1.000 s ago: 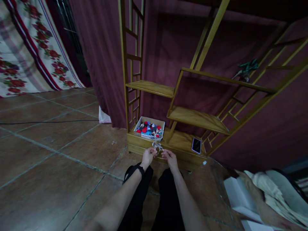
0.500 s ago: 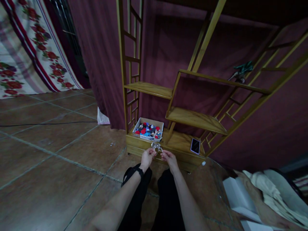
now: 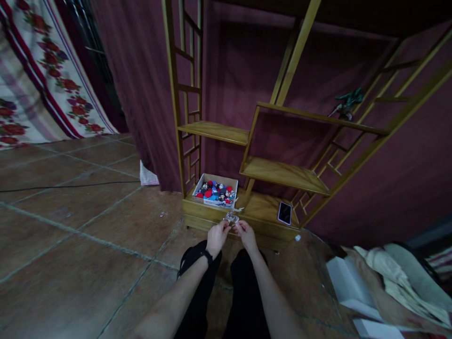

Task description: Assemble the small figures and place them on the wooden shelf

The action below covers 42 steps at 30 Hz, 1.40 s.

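A small, clear, shiny piece (image 3: 232,217), perhaps plastic, is held up in front of the shelf unit's low base. My left hand (image 3: 216,238) pinches its left side between thumb and fingers. From the right, my right hand (image 3: 246,234) grips its other edge with closed fingertips. A thin pale strip (image 3: 238,209) sticks out of its top toward the right. Just beyond the hands, an open cardboard box (image 3: 202,200) full of small red, blue, black and white pieces rests on the base. The exact kind of the clear piece is too small to make out.
The wooden shelf unit (image 3: 286,175) stands against dark red curtains. On its base at right lies a phone (image 3: 284,213). A green figure (image 3: 348,104) sits on an upper shelf. White boxes (image 3: 349,280) and cloth are at right; a cable (image 3: 70,187) crosses the tiled floor.
My hands have come slightly closer together around the clear piece, which has turned. Its pale strip now points out to the upper right. The whole view has shifted a little.
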Motion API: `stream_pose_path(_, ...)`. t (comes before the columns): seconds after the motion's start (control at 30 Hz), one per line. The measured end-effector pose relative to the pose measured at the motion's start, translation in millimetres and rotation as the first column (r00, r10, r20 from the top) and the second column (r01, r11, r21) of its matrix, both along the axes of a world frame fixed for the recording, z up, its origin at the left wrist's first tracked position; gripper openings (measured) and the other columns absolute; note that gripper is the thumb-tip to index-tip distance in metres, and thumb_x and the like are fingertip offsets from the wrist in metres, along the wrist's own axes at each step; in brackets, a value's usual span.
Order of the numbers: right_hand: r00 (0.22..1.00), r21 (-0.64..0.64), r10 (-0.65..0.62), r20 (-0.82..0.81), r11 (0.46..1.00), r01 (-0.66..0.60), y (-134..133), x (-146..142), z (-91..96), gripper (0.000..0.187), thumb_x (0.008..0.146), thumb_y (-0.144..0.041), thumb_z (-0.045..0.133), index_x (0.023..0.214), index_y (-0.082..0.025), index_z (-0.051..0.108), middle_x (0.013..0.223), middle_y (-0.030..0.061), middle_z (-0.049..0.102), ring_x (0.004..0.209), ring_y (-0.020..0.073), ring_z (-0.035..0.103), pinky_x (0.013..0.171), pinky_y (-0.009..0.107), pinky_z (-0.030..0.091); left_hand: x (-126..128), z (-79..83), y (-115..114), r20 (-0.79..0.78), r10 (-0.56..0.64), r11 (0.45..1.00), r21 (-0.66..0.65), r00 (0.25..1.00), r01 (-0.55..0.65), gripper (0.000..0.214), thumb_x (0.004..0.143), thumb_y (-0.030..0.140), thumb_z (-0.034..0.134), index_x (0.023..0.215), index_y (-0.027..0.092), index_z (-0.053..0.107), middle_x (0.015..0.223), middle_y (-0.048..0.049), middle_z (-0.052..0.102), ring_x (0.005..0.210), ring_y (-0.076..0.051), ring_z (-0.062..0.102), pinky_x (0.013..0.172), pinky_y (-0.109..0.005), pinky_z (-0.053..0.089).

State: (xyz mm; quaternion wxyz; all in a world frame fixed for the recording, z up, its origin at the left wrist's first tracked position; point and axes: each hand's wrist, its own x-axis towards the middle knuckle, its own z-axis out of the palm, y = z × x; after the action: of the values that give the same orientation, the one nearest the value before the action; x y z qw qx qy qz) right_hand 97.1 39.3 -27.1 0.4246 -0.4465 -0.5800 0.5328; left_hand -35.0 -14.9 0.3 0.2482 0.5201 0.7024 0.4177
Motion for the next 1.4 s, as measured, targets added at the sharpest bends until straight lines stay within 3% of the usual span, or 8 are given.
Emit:
stream_pose_path(0.17,1.0,-0.009,-0.016,-0.014,1.0,0.016,0.0,1.0,0.0,0.029,0.068,-0.045,0.054,0.081,-0.021,0.061,0.073,0.0009,0.065,0.056,0.012,0.057,0.051,0.022,0.048,1.5,0.8,-1.7,-0.062,-0.04,0.999,0.032,0.997,0.042,0.015,0.074,0.033,0.057,0.086,0.025,0.06,0.08,-0.0044,0.065,0.076,-0.019,0.058,0.064,-0.022,0.033)
stream_pose_path(0.43,0.982,-0.018,-0.161,-0.098,0.987,0.16,4.1,3.2,-3.3,0.031,0.069,-0.045,0.053,0.085,-0.02,0.062,0.073,0.0019,0.065,0.063,0.0145,0.059,0.053,0.024,0.05,5.7,-0.4,-6.3,-0.142,-0.087,0.986,0.128,0.986,0.106,0.023,0.08,0.035,0.048,0.099,0.026,0.056,0.098,-0.0062,0.063,0.087,-0.019,0.057,0.072,-0.024,0.034)
stream_pose_path(0.63,0.965,-0.084,-0.184,-0.189,0.982,0.17,2.6,7.2,2.7,0.033,0.068,-0.044,0.056,0.089,-0.019,0.061,0.075,0.0029,0.064,0.067,0.0136,0.059,0.058,0.025,0.051,5.1,2.9,-5.0,-0.088,-0.075,0.995,0.062,0.993,0.081,0.015,0.075,0.037,0.054,0.08,0.024,0.06,0.077,-0.0038,0.062,0.074,-0.018,0.057,0.067,-0.023,0.033)
stream_pose_path(0.83,0.961,-0.081,-0.104,-0.255,0.993,0.086,-2.8,9.6,10.2,0.034,0.068,-0.044,0.057,0.09,-0.018,0.062,0.078,0.0041,0.065,0.068,0.0132,0.06,0.06,0.025,0.051,4.9,5.6,-3.9,-0.025,-0.1,0.978,0.18,0.995,0.103,0.023,0.073,0.042,0.053,0.076,0.021,0.062,0.08,-0.0039,0.06,0.076,-0.015,0.055,0.069,-0.023,0.036)
stream_pose_path(1.0,0.958,-0.1,-0.056,-0.282,0.995,0.029,-6.2,10.4,16.0,0.034,0.068,-0.045,0.058,0.091,-0.019,0.062,0.082,0.004,0.066,0.072,0.0145,0.06,0.064,0.027,0.05,1.2,-5.7,7.8,0.236,-0.214,0.966,0.195,0.948,0.169,0.028,0.067,0.044,0.059,0.069,0.016,0.06,0.064,0.0002,0.058,0.062,-0.012,0.053,0.06,-0.023,0.039)
stream_pose_path(1.2,0.968,-0.098,-0.013,-0.25,0.995,-0.012,-5.5,7.7,15.3,0.035,0.068,-0.046,0.058,0.091,-0.02,0.062,0.083,0.0043,0.066,0.072,0.0159,0.06,0.064,0.027,0.049,-3.3,-9.8,14.0,0.668,-0.23,0.973,0.15,0.708,0.174,0.039,0.055,0.04,0.07,0.08,0.016,0.052,0.063,0.0024,0.057,0.056,-0.01,0.053,0.051,-0.02,0.039)
stream_pose_path(1.27,0.975,-0.075,-0.002,-0.223,0.997,-0.015,-3.6,6.7,12.6,0.035,0.068,-0.046,0.057,0.091,-0.02,0.062,0.084,0.0041,0.066,0.074,0.0161,0.059,0.064,0.027,0.049,-4.8,-7.8,13.0,0.701,-0.236,0.97,0.132,0.673,0.202,0.044,0.054,0.038,0.072,0.087,0.016,0.052,0.064,0.0014,0.058,0.057,-0.01,0.055,0.052,-0.02,0.04)
stream_pose_path(1.4,0.988,0.002,-0.012,-0.153,1.0,0.012,1.1,5.7,6.5,0.034,0.069,-0.045,0.055,0.09,-0.019,0.063,0.082,0.0037,0.066,0.074,0.0163,0.058,0.064,0.026,0.048,-6.8,-10.0,13.5,0.658,-0.264,0.963,0.136,0.706,0.234,0.039,0.056,0.036,0.071,0.085,0.013,0.058,0.07,-0.002,0.061,0.06,-0.01,0.054,0.055,-0.021,0.04)
